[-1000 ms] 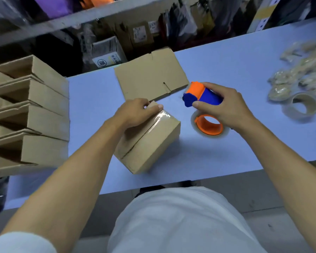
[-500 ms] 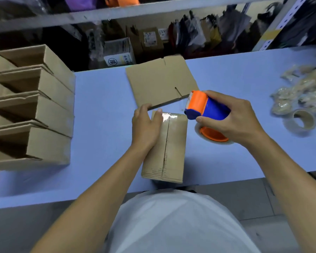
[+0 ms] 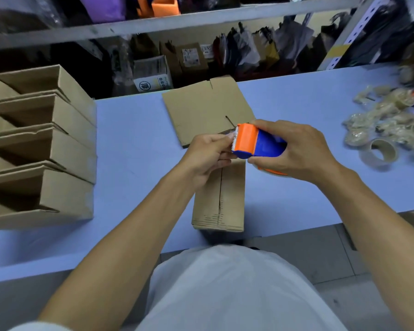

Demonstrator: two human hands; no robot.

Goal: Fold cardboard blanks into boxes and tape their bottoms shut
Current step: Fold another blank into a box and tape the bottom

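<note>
A small folded cardboard box point(image 3: 220, 199) lies bottom-up near the table's front edge, its centre seam running toward me. My right hand point(image 3: 294, 151) grips an orange-and-blue tape dispenser point(image 3: 256, 142) just above the box's far end. My left hand point(image 3: 207, 155) is over the same end, fingers pinched at the dispenser's toothed blade, apparently on the tape end. A stack of flat cardboard blanks point(image 3: 206, 108) lies behind them on the table.
Several finished open boxes point(image 3: 41, 144) are stacked on their sides at the left. A tape roll point(image 3: 379, 154) and a heap of clear wrapped bundles point(image 3: 387, 118) sit at the right. Cluttered shelves stand behind the blue table point(image 3: 134, 144).
The box was turned so its seam points toward me. My right hand lifted the dispenser from beside the box to over its far end, and my left hand came up to the blade.
</note>
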